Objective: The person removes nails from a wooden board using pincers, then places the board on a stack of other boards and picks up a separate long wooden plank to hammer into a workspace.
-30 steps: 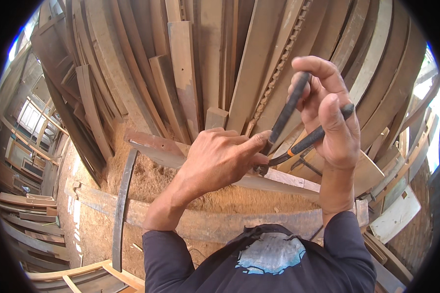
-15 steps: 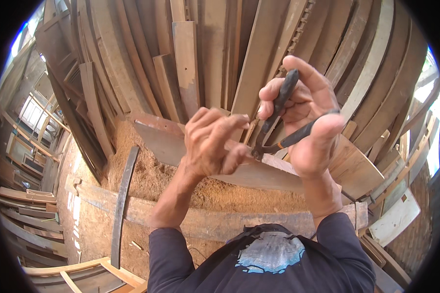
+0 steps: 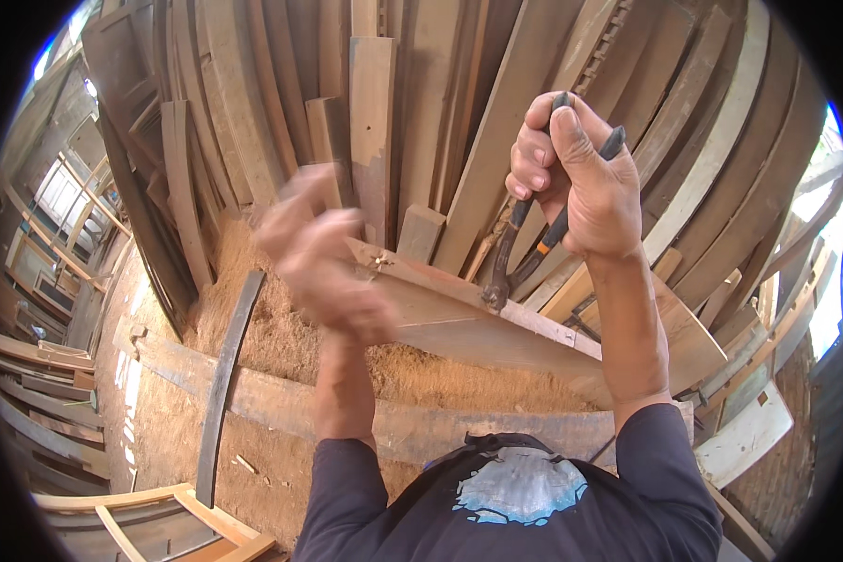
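My right hand [image 3: 581, 178] is closed around the dark grips of a pair of pliers [image 3: 504, 267]. Their grips are squeezed closer together, and the head points down over the upper edge of a long wooden board [image 3: 440, 323]. Whether the jaws touch the board or hold anything cannot be made out. My left hand [image 3: 328, 258] is over the board's left end, smeared by motion, so its fingers do not show clearly. A small pale bit [image 3: 380, 260] sticks up from the board's edge beside that hand.
Many planks [image 3: 421, 122] lean upright beyond the board. Sawdust [image 3: 440, 375] lies heaped beneath it, in front of a thick low beam [image 3: 281, 403]. A dark flat strip [image 3: 227, 384] crosses the beam at left. A wooden frame [image 3: 122, 534] is at lower left.
My right hand has closed the pliers' grips, which were spread wide. My left hand has moved left, away from the pliers' head, uncovering more of the board.
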Demonstrator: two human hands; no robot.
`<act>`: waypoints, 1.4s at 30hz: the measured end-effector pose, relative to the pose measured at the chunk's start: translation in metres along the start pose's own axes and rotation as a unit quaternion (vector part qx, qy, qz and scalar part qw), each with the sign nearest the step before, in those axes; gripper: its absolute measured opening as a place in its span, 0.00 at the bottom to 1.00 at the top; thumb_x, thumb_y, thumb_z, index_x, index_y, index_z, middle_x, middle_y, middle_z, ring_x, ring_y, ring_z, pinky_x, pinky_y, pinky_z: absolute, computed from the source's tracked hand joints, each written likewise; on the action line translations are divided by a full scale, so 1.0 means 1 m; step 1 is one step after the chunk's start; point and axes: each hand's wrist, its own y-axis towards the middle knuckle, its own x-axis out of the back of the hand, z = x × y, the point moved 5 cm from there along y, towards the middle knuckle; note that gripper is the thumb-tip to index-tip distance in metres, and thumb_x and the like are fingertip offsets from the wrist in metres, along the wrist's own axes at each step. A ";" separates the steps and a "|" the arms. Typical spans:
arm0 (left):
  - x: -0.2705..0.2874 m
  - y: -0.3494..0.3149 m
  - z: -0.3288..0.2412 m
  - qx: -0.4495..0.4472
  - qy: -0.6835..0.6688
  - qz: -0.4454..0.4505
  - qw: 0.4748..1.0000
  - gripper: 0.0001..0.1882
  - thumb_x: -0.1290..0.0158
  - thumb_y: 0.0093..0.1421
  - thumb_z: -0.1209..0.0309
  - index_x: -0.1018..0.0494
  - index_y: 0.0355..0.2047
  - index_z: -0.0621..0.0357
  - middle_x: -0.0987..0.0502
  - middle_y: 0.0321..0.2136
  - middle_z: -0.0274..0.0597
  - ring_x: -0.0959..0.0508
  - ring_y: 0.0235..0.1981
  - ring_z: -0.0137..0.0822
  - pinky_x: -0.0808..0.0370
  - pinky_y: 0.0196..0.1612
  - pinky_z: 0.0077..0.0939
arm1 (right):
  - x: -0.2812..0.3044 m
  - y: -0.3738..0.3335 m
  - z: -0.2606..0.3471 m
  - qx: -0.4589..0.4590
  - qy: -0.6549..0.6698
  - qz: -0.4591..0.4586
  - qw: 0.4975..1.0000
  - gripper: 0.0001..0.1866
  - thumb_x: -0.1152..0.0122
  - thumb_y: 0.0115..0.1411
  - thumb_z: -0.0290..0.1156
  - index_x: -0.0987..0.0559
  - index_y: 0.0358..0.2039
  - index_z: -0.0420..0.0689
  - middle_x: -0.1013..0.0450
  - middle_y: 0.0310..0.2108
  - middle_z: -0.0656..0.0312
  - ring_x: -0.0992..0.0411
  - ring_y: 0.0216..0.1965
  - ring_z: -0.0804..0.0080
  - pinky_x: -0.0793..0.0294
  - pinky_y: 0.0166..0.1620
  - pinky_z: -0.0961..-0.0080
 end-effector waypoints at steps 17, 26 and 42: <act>0.098 -0.042 0.118 0.390 0.077 -0.034 0.917 0.37 0.76 0.73 0.44 0.27 0.26 0.60 0.33 0.18 0.33 0.32 0.23 0.30 0.35 0.30 0.25 | -0.002 -0.039 0.018 -0.020 0.034 0.095 0.995 0.32 0.45 0.70 0.48 0.34 0.61 0.31 0.22 0.38 0.50 0.21 0.41 0.64 0.20 0.46 0.68; 0.099 -0.030 0.106 0.355 0.153 -0.014 0.922 0.35 0.76 0.72 0.49 0.26 0.27 0.59 0.33 0.18 0.34 0.33 0.23 0.30 0.36 0.30 0.27 | -0.008 -0.042 0.007 0.000 0.103 0.199 0.975 0.31 0.49 0.70 0.55 0.30 0.53 0.36 0.27 0.34 0.56 0.24 0.41 0.65 0.21 0.51 0.58; 0.097 -0.035 0.117 0.390 0.102 -0.033 0.915 0.34 0.75 0.71 0.49 0.26 0.26 0.59 0.31 0.20 0.35 0.31 0.25 0.31 0.34 0.33 0.27 | -0.014 -0.055 0.017 -0.028 0.001 0.046 0.999 0.39 0.40 0.66 0.52 0.38 0.65 0.34 0.23 0.39 0.51 0.25 0.46 0.61 0.30 0.59 0.55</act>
